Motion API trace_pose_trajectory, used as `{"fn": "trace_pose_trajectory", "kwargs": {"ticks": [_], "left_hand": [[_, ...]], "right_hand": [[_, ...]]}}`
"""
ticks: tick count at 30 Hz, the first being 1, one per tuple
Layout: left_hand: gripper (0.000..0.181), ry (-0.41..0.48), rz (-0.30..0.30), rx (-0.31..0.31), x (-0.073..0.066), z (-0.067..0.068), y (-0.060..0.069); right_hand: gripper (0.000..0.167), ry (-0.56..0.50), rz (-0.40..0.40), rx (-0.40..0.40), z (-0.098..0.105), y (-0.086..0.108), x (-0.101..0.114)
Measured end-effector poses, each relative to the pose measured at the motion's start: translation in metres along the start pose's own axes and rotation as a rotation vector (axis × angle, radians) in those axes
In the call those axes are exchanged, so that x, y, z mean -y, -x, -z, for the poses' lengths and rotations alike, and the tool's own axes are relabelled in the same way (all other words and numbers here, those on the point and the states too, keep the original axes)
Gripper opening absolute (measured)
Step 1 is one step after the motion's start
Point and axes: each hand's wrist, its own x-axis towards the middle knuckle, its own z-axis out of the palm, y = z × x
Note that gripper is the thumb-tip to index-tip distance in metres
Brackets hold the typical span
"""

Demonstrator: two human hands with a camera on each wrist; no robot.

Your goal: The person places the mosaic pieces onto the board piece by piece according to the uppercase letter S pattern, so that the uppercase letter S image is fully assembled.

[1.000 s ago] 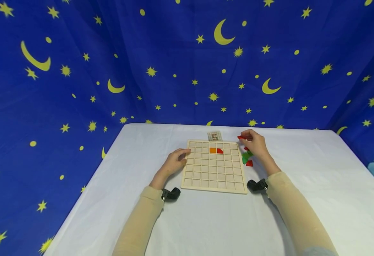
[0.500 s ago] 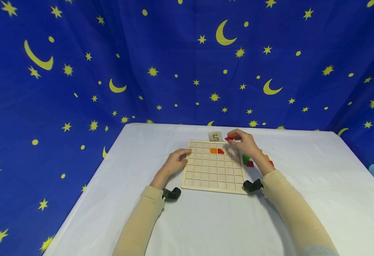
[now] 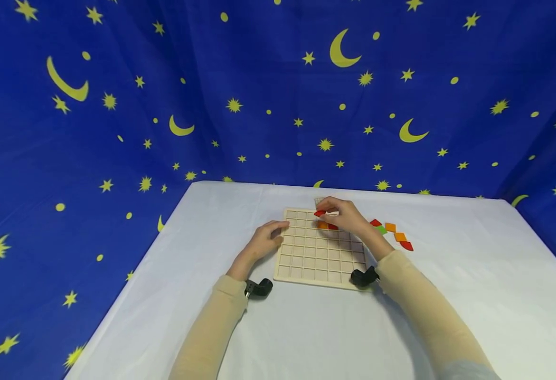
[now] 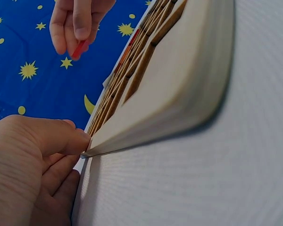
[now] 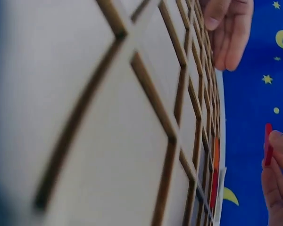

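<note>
A wooden grid board (image 3: 301,258) lies on the white table. My left hand (image 3: 261,243) rests at its left edge, thumb and fingertips touching the rim, as the left wrist view also shows at the board's corner (image 4: 132,136). Between thumb and fingers my right hand (image 3: 346,216) pinches a red piece (image 3: 320,214) above the board's upper rows; in the right wrist view the red piece (image 5: 268,144) stands on edge in the grip. Below that hand an orange square (image 3: 322,225) and a red piece (image 3: 333,227) sit side by side in grid cells, partly shaded.
Right of the board lie loose pieces: a red one (image 3: 375,222), a green one (image 3: 381,230), orange squares (image 3: 399,237) and another red one (image 3: 406,246). A small patterned card (image 3: 318,201) behind the board is partly covered by my right hand. A blue star-patterned cloth (image 3: 268,79) hangs behind.
My right hand has moved left with the red piece, from beyond the board's right corner to above its upper rows, now partly covering the card. The left hand stays at the board's edge.
</note>
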Motion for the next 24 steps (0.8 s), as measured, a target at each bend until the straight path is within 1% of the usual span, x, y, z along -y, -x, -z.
{"fn": "trace_pose_trajectory", "kwargs": {"ticks": [5, 10, 15, 24], "left_hand": [[0.043, 0.001, 0.007, 0.006, -0.002, 0.000, 0.000], [0.043, 0.007, 0.007, 0.005, -0.004, 0.001, 0.000], [0.044, -0.001, -0.003, 0.005, -0.005, 0.002, 0.001], [0.043, -0.007, -0.006, 0.005, -0.003, 0.000, 0.000]], "right_hand": [[0.027, 0.009, -0.001, 0.055, -0.010, -0.005, 0.001], [0.027, -0.001, -0.005, 0.099, -0.015, -0.009, 0.000], [0.026, 0.002, -0.007, 0.108, -0.019, -0.009, -0.002], [0.026, -0.005, -0.047, 0.129, -0.026, -0.006, -0.009]]}}
